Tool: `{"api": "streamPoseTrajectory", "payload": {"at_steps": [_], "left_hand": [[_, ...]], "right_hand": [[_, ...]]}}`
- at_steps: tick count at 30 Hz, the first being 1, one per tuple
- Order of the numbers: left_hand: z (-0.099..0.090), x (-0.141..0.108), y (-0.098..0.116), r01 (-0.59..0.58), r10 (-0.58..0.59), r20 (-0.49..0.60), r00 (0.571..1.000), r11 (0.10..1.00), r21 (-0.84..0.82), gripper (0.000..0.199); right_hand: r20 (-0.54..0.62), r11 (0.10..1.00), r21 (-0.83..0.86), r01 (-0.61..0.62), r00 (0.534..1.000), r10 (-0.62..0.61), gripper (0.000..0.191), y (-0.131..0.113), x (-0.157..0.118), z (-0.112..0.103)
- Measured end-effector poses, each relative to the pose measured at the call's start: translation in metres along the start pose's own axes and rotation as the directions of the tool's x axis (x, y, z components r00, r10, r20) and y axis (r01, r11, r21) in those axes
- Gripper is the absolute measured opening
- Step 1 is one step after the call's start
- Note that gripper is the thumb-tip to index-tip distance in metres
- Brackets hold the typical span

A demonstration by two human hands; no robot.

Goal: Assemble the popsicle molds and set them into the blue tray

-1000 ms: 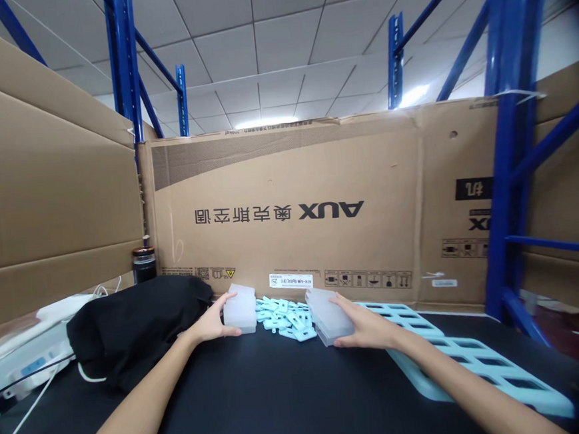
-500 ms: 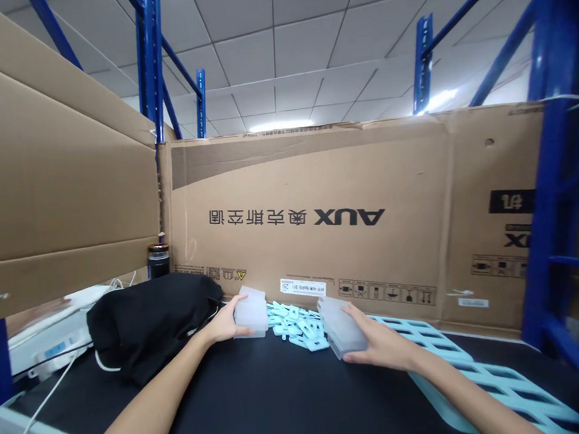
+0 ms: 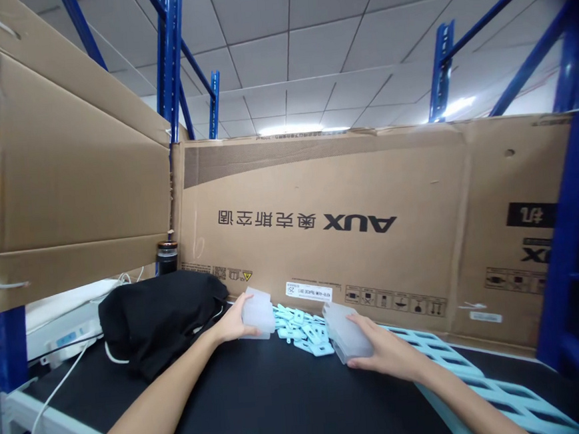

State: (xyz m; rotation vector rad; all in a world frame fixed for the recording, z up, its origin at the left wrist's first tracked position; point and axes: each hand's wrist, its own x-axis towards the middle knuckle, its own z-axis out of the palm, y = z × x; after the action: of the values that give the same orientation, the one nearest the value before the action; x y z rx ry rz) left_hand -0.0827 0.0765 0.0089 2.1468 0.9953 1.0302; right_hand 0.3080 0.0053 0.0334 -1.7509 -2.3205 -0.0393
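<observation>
My left hand [image 3: 234,320] is closed around a translucent plastic case [image 3: 257,313], thumb in front and fingers at the back edge. A second translucent plastic case [image 3: 347,333], tilted, is gripped by my right hand [image 3: 383,349] from its right side; its edge looks layered, and I cannot tell whether it is one case or a stack. Between the two cases lies a heap of small light-blue plastic pieces [image 3: 303,329], flat with cut-out holes. The right-hand case is close beside the heap's right end.
A black cloth bag [image 3: 162,317] lies left on the black tabletop [image 3: 284,404], with a dark jar [image 3: 167,257] behind it. Light-blue slotted trays [image 3: 514,396] lie at right, partly under my right forearm. Cardboard panels [image 3: 286,177] wall the back and left; blue rack posts [image 3: 562,242] flank them.
The camera view has turned slightly left, so everything sits a little further right. Both hands keep hold of their cases beside the heap, with hardly any movement of their own.
</observation>
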Motion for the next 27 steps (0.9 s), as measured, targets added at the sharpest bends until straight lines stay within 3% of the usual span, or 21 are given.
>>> {"api": "streamPoseTrajectory", "payload": {"at_steps": [9, 16, 27], "left_hand": [[0.001, 0.002, -0.001, -0.026, 0.027, -0.015, 1.0, 0.998, 0.049, 0.101], [-0.001, 0.004, -0.008, -0.072, 0.076, -0.032, 0.997, 0.992, 0.107, 0.092], [-0.007, -0.001, -0.002, -0.012, 0.011, 0.004, 1.0, 0.988, 0.155, 0.078]], "right_hand": [[-0.032, 1.0, 0.001, 0.019, 0.999, -0.019, 0.096, -0.01, -0.004, -0.007], [0.009, 1.0, -0.008, 0.012, 1.0, -0.012, 0.098, -0.009, -0.002, -0.011], [0.011, 0.998, -0.061, 0.006, 1.0, -0.006, 0.101, -0.009, -0.001, -0.016]]}}
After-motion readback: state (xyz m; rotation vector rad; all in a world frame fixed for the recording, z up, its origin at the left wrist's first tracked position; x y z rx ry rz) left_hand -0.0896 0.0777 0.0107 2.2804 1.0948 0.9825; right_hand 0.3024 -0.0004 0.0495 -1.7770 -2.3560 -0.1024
